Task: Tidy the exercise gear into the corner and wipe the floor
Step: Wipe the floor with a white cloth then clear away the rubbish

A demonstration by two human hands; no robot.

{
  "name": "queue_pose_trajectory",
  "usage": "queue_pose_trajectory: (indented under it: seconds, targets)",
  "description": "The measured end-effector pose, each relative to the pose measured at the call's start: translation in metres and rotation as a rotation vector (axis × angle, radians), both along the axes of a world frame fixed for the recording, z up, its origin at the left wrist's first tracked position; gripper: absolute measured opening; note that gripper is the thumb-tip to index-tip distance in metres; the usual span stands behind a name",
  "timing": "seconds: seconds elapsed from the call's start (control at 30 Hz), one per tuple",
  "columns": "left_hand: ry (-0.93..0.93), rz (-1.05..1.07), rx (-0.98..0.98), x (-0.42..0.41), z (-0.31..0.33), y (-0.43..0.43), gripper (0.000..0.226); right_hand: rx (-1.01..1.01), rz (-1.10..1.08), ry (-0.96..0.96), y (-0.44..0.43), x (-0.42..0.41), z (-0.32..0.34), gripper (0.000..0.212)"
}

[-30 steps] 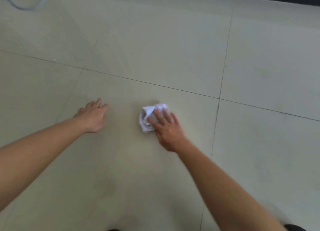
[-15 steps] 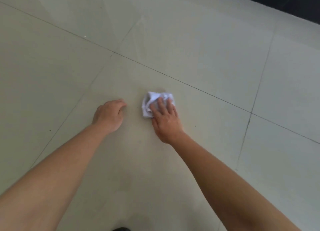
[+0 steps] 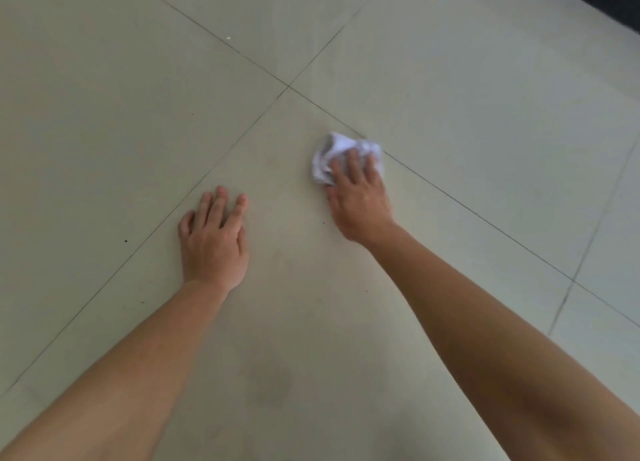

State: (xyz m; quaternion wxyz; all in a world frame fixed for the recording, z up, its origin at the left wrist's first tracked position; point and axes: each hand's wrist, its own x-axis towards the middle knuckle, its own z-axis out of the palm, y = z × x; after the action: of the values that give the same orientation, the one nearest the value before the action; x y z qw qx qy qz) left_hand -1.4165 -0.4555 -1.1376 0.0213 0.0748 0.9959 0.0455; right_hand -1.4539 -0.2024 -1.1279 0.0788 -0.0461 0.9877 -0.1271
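While pressing the crumpled cloth (image 3: 341, 145) under a flat-fingered right hand (image 3: 360, 201), just right of the grout crossing (image 3: 288, 86), bracing on a spread left hand (image 3: 214, 242): likely risking it rolling loose, leaving streaks.

The cloth (image 3: 341, 149) was white and crumpled, with faint grey shadow in its folds; the floor (image 3: 467, 80) was pale beige-grey tile, crossed by thin dark grout lines and dotted with tiny dark specks
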Motion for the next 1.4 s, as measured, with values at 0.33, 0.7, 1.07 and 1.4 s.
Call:
queue_pose_trajectory:
  seconds: [0.33,0.7,1.07,1.4]
  targets:
    - [0.125,0.011,0.068,0.0,-0.008,-0.006,0.043,-0.012,0.062,-0.048,-0.035,-0.146,0.015,0.052]
    - [0.038,0.032,0.081,0.0,-0.002,-0.005,0.048,-0.142,0.134,0.099,0.015,0.054,0.002,0.045]
    - [-0.087,0.03,0.094,-0.003,-0.001,-0.003,0.048,0.056,-0.334,-0.073,0.039,0.148,0.015,0.049]
    - [-0.006,0.033,0.111,0.001,0.002,0.001,0.05,-0.055,-0.335,0.045,0.068,0.236,0.004,0.048]
